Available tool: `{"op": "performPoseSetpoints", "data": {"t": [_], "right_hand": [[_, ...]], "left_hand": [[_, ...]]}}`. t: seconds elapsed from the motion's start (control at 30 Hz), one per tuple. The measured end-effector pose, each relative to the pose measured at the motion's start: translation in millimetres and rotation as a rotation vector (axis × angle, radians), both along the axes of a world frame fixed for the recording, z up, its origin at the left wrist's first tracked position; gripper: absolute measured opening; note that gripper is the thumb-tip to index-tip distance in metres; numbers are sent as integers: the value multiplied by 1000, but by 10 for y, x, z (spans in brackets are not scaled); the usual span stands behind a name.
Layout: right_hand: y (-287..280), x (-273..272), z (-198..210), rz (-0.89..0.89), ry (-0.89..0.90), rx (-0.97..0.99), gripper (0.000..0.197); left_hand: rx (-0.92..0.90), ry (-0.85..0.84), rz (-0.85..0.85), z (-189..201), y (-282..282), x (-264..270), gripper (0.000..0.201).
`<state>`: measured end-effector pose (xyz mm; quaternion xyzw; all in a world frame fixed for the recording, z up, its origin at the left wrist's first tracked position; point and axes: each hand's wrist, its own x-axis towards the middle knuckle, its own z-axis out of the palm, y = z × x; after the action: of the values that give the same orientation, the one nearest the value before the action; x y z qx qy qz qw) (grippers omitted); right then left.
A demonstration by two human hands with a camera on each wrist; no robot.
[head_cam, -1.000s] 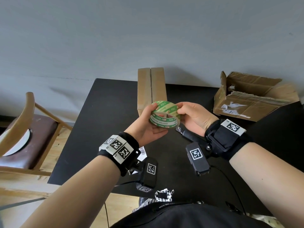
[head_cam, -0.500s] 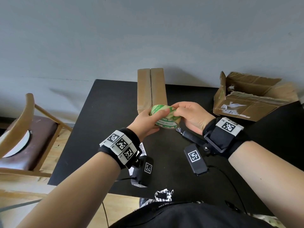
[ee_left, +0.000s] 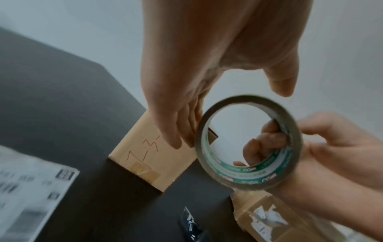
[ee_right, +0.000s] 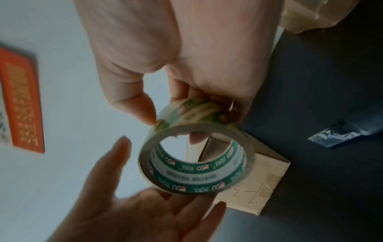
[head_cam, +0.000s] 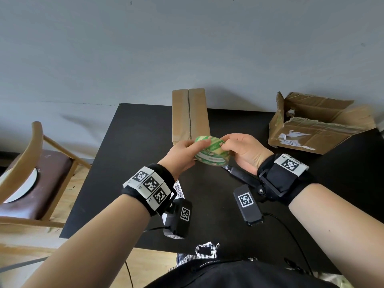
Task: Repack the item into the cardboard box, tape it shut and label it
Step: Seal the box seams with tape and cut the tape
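Observation:
A roll of clear tape with a green-printed core (head_cam: 211,151) is held above the black table (head_cam: 128,142), just in front of the closed cardboard box (head_cam: 190,115). My right hand (head_cam: 228,146) pinches the roll (ee_right: 199,176), thumb on the outer face and fingers through the core. My left hand (head_cam: 193,148) lies against the roll's other side with straight fingers (ee_left: 176,131), thumb over the rim. The box (ee_left: 149,157) has "7-3" written on its near end. A dark seam runs between its top flaps.
A torn open cardboard box (head_cam: 315,129) sits at the table's back right. A printed label sheet with a barcode (head_cam: 179,189) lies under my left wrist. A black-handled cutter (head_cam: 239,173) lies under my right hand. A wooden chair (head_cam: 31,173) stands left of the table.
Both hands have carried the roll forward towards the box's near end and turned it between them. The boxes and label sheet have not moved.

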<state>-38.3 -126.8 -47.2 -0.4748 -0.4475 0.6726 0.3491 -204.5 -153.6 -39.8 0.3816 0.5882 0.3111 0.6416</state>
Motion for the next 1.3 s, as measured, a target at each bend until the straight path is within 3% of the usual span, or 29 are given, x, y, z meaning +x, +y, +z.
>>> {"op": "performPoseSetpoints", "data": {"t": [0.07,0.17,0.27,0.37,0.5,0.57,0.67,0.83,0.93,1.0,1.13,1.3], "right_hand": [[-15,-18,-10,24,-104,49,24],[-26,-34,-4,55,-173,75,25],[-32,-31,19,69,-153,77,27],[-35,-12,29,79,-74,42,25],[-5,23,18,75,36,1,9],[17,46,1,56,81,-20,15],[25,81,-7,27,102,-17,9],[-11,43,5,35,88,-10,15],[-38,-23,9,26,33,20,23],[-47,-55,20,39,19,29,21],[-34,-71,55,67,40,21,17],[-21,-68,37,79,60,-5,22]], "left_hand": [[83,138,-60,-18,5,34,28],[116,202,-36,-98,21,61,68],[108,101,-4,-126,30,34,51],[58,-30,3,-101,20,10,56],[-20,-191,5,-48,-25,-4,27],[-47,-225,23,-40,-30,-21,25],[-78,-261,64,-31,-29,-53,27],[-60,-231,63,-12,-26,-27,22],[26,-91,-1,-6,-13,34,43],[59,-52,-14,-27,-4,53,46],[27,-146,28,-33,-32,36,28],[-25,-220,104,-37,-54,4,30]]}}
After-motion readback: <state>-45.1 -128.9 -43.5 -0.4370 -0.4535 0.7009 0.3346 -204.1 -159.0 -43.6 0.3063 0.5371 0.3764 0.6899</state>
